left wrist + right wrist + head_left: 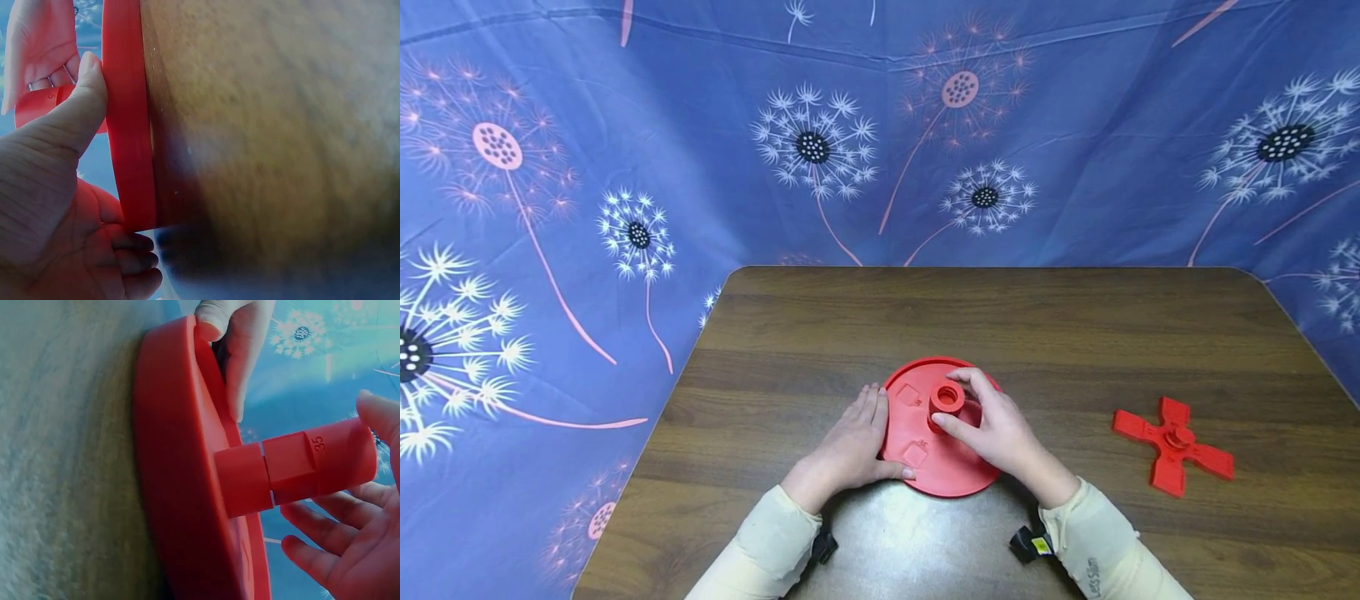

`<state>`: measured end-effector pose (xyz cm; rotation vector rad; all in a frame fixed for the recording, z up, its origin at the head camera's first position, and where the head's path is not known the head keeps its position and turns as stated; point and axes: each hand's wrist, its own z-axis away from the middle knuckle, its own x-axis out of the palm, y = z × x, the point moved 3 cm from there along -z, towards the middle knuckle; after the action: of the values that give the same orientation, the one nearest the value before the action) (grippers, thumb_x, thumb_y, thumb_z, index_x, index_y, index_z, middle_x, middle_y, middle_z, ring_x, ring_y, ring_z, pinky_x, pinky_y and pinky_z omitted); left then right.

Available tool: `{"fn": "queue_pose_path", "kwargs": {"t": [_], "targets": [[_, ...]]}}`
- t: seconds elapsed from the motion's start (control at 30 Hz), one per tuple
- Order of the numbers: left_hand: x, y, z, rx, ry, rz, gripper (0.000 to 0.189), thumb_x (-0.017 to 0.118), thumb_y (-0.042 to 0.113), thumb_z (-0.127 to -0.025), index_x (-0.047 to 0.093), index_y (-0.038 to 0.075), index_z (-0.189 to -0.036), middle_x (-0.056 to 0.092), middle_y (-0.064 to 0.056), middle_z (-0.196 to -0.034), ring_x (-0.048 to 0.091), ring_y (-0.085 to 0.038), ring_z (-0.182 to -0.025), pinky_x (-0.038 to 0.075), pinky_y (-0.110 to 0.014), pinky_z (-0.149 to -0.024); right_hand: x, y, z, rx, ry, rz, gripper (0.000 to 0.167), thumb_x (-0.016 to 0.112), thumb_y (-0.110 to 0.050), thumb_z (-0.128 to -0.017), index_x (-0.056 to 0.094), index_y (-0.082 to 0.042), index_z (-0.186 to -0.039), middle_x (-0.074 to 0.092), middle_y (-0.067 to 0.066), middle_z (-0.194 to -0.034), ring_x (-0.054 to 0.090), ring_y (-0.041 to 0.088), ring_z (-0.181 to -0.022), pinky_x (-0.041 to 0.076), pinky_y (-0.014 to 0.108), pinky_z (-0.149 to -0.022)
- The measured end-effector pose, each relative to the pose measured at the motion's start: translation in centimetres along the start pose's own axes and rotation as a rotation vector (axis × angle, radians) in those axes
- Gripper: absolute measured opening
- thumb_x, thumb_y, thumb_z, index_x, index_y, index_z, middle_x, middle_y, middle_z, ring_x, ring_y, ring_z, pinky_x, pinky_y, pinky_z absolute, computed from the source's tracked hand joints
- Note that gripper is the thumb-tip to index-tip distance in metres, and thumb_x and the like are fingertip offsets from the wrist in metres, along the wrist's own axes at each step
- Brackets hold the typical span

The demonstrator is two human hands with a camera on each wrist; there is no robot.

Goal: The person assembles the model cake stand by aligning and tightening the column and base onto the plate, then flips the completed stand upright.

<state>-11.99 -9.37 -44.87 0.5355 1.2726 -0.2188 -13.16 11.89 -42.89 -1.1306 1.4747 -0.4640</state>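
Note:
A round red disc (955, 477) with a raised rim lies on the table. From its middle rises a short red post (240, 482). A red hollow cylinder (340, 453) marked 35 stands end to end with the post, a thin seam showing between them. My right hand (1006, 435) pinches this cylinder near its upper end between thumb and fingers. On the disc's left side, my left hand (852, 443) steadies it, fingers fairly straight along the edge and thumb on the rim. Shallow diamond-shaped marks show on the disc's face.
A red cross-shaped piece (1172, 446) with a round hub lies on the right of the wooden table (760, 358). Behind the table hangs a blue cloth (700, 108) with a dandelion print.

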Motion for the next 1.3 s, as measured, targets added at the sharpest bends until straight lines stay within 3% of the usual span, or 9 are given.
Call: {"fn": "queue_pose_path", "kwargs": {"t": [0.13, 0.27, 0.47, 0.73, 1.0, 1.3], "targets": [[0.0, 0.0, 0.0, 0.001, 0.001, 0.002, 0.115, 0.068, 0.065, -0.079, 0.02, -0.01, -0.15, 0.018, -0.03, -0.156, 0.015, -0.04, -0.146, 0.02, -0.043, -0.117, -0.3, -0.1, 0.0, -0.056, -0.061, -0.082, 0.056, 0.072, -0.018, -0.089, 0.046, -0.011, -0.139, 0.056, 0.007, -0.133, 0.054, 0.022, -0.123, 0.045, 0.041, -0.102], [0.0, 0.0, 0.0, -0.002, -0.005, 0.006, 0.114, 0.068, 0.065, -0.079, 0.019, -0.01, -0.15, 0.017, -0.029, -0.156, 0.015, -0.04, -0.146, 0.02, -0.042, -0.118, -0.8, -0.1, -0.1, -0.089, -0.142, -0.171, 0.056, 0.065, -0.007, -0.093, 0.044, -0.009, -0.144, 0.05, 0.013, -0.14, 0.052, 0.027, -0.125, 0.043, 0.036, -0.104], [0.1, 0.0, -0.1, -0.002, -0.001, -0.005, 0.115, 0.068, 0.065, -0.079, 0.019, -0.01, -0.15, 0.018, -0.029, -0.156, 0.015, -0.04, -0.146, 0.021, -0.043, -0.117, -1.1, 0.2, -0.2, -0.06, -0.189, -0.159, 0.051, 0.066, -0.009, -0.092, 0.049, -0.005, -0.14, 0.057, 0.009, -0.133, 0.059, 0.026, -0.116, 0.047, 0.048, -0.098], [0.2, -0.1, -0.1, 0.012, 0.015, -0.01, 0.115, 0.068, 0.065, -0.079, 0.019, -0.011, -0.15, 0.019, -0.03, -0.155, 0.016, -0.04, -0.145, 0.021, -0.044, -0.117, -0.9, 0.4, -0.2, -0.013, -0.116, -0.187, 0.042, 0.074, -0.016, -0.088, 0.059, -0.009, -0.125, 0.066, 0.004, -0.116, 0.066, 0.024, -0.108, 0.051, 0.044, -0.092], [0.3, -0.1, -0.1, 0.009, 0.016, -0.012, 0.115, 0.068, 0.065, -0.079, 0.019, -0.011, -0.15, 0.019, -0.03, -0.155, 0.017, -0.04, -0.145, 0.021, -0.044, -0.117, -0.6, 0.1, 0.1, 0.024, -0.009, -0.055, 0.04, 0.081, -0.022, -0.081, 0.06, -0.016, -0.114, 0.069, -0.003, -0.107, 0.07, 0.017, -0.097, 0.056, 0.037, -0.083], [0.2, 0.0, 0.0, 0.004, 0.014, -0.005, 0.116, 0.068, 0.066, -0.078, 0.019, -0.011, -0.15, 0.019, -0.03, -0.155, 0.017, -0.04, -0.145, 0.022, -0.044, -0.117, -0.4, -0.4, 0.3, 0.02, 0.079, 0.1, 0.042, 0.084, -0.029, -0.078, 0.06, -0.018, -0.11, 0.069, -0.005, -0.101, 0.071, 0.019, -0.09, 0.057, 0.04, -0.078]]}}
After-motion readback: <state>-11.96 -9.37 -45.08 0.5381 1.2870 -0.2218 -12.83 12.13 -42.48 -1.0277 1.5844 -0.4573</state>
